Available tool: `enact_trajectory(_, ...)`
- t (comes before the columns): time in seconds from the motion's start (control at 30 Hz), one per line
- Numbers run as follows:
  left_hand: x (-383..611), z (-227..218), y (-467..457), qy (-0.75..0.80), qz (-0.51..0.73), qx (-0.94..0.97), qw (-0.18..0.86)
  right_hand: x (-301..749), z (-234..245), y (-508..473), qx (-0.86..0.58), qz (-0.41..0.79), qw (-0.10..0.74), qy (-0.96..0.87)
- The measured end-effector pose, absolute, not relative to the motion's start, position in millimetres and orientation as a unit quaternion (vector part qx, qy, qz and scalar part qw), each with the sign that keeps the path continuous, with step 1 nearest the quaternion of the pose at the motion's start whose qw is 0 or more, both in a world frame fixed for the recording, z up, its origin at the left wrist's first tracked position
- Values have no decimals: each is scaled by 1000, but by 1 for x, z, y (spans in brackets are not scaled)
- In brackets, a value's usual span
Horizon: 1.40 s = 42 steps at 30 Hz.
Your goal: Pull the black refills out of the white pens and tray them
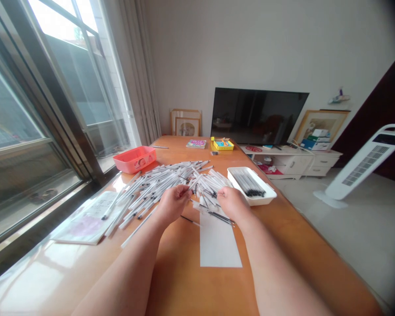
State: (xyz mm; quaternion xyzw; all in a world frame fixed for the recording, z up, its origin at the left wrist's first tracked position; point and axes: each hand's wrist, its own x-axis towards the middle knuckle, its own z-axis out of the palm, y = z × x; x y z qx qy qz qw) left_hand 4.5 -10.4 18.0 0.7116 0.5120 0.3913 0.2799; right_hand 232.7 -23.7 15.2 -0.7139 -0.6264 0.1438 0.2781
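Observation:
A big heap of white pen barrels (164, 182) lies spread across the orange wooden table (184, 281). My left hand (174, 202) is closed in a pinch at the near edge of the heap, fingers on a white pen barrel. My right hand (232, 201) is curled shut beside it, over a few thin black refills (221, 217) lying on a white sheet of paper (219, 241). What the right fingers hold is hidden. A white tray (266, 197) filled with black refills stands just right of my right hand.
An orange plastic basket (134, 159) sits at the far left of the table. A printed sheet (92, 219) lies by the window. Small books (196, 143) and a yellow box (223, 144) rest at the far edge. A television, low cabinet and white tower fan (362, 166) stand beyond.

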Motion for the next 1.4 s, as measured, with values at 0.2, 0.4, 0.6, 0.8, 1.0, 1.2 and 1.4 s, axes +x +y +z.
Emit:
enact_trajectory(0.2, 0, 18, -8, 513, 377, 732, 242, 224, 12, -21, -737, 106, 174, -645)
enact_trajectory(0.4, 0, 23, -9, 519, 365, 739, 227, 215, 10, -24, -701, 145, 208, -667)
enact_trajectory(0.6, -1, 22, -7, 532, 360, 735, 216, 226, 5, -16, -708, 152, 263, -637)
enact_trajectory(0.8, 0, 20, -7, 531, 361, 735, 218, 234, 2, -9, -742, 125, 227, -618)
enact_trajectory(1.0, -1, 22, -9, 524, 360, 742, 213, 228, 1, -9, -732, 108, 206, -640)
enact_trajectory(1.2, -1, 23, -10, 524, 364, 741, 209, 229, 0, -8, -731, 103, 196, -646)
enact_trajectory(1.4, 0, 23, -11, 525, 366, 741, 204, 229, -6, -5, -730, 93, 197, -648)
